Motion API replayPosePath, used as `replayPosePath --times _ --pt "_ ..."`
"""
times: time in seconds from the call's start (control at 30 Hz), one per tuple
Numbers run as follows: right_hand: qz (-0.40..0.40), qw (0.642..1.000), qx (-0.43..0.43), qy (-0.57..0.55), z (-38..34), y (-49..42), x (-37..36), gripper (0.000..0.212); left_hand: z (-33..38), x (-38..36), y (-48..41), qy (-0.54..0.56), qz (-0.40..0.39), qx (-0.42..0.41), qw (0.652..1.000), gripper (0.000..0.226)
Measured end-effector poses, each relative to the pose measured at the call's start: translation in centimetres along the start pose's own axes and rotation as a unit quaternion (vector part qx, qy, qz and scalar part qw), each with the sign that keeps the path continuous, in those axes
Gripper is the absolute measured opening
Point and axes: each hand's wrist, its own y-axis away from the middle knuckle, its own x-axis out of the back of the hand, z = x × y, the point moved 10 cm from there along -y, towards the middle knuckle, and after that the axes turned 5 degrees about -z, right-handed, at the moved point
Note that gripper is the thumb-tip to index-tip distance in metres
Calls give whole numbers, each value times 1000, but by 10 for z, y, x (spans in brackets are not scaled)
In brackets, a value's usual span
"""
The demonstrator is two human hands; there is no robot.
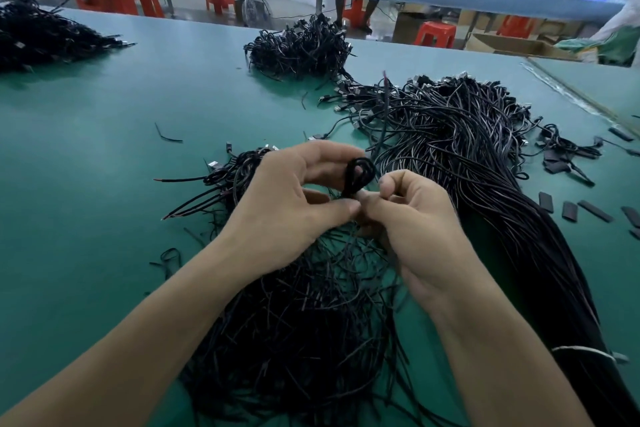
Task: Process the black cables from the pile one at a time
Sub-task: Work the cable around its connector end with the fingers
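Currently held: black cable [360, 172], wound into a small loop.
Left hand [287, 198]: clamped on it.
Right hand [412, 215]: likewise clamped.

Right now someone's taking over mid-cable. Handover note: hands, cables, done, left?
Left hand: fingers and thumb curl around the looped cable.
Right hand: pinches the base of the same loop.
Cables: loose pile under the hands, long bundle to the right, far heap mid-table, all on the green table. Black sleeve pieces lie at the right.
Done: one cable is picked out and looped. I cannot tell which heaps are finished.
Left: finish this cable, set it aside, take the next one.
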Motion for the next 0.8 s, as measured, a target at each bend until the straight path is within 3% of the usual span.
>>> replayPosePath --times 0.2,0.3,0.37,0.47,0.53,0.6,0.7,0.73,0.8 --pt "8 993 -51 -110 3 2 4 34 22 7 6 -185 54 -78 978 28" --pt "2 990 -38 -138 -2 3 1 26 30 2 8 -246 37 -121 961 22" --pt "26 995 -2 -94 -11 4 10 18 34 5 9 -301 55 -148 940 16" --pt "124 989 53 68 -28 6 46 13 32 44 13 -314 183 -157 918 7" --pt "166 947 78 265 -39 7 63 11 26 75 19 -340 268 -147 889 5" --pt "135 879 45 455 -35 2 62 7 16 96 23 -376 305 -132 865 5" --pt "91 780 -57 617 -7 -2 61 23 -16 106 16 -393 259 -20 882 27" --pt "88 758 -75 641 -3 -2 60 24 -31 105 13 -396 225 48 889 40" --pt "97 748 -79 652 -1 0 58 18 -54 103 12 -418 157 159 881 57"
